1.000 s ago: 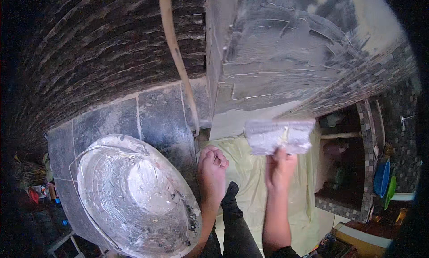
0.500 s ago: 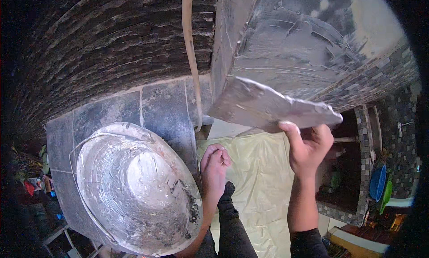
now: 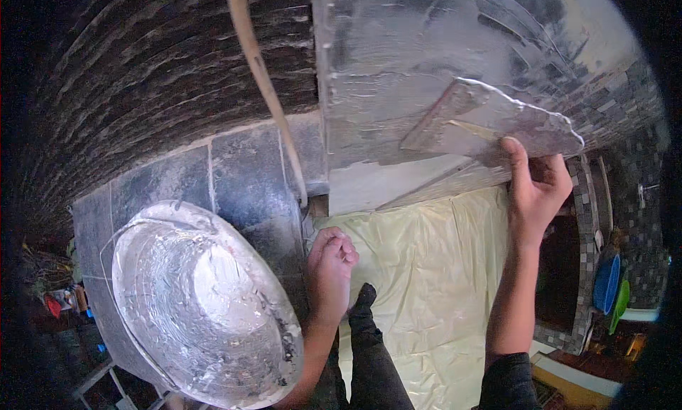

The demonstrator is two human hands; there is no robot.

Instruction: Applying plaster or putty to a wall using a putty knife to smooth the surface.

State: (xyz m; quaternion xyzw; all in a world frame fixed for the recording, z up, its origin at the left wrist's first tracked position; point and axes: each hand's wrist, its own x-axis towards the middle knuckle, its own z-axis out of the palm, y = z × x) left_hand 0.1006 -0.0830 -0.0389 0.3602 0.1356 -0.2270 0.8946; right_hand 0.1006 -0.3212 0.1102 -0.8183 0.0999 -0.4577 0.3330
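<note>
A: what's changed vs prev frames? quick pls.

B: right hand (image 3: 534,190) has carried the trowel (image 3: 490,122) up & across; blade now laid flat-ish on the grey plastered wall face (image 3: 398,62), upper right; half a sec ago it sat lower, near the wall's bottom edge; a sec ago it was below that edge, over the yellow sheet (image 3: 433,282).

A: fingers?

B: right fingers (image 3: 513,170) wrapped on the trowel's lower edge/handle, thumb up along it; handle itself mostly hidden. Left hand (image 3: 331,268) curled loose, holds nothing; hangs just beside the bucket (image 3: 206,303); barely moved across all three.

A: meaning for the work?

B: judgement only: looks like a spreading pass on the wall, blade in contact or v. close; can't tell how much plaster is on it.

A: anything else differ?

B: view tilted a bit, more wall in shot; bucket, wet white mix inside, same spot on dark floor tiles (image 3: 234,176); tan hose (image 3: 263,83) still runs down the brick.
</note>
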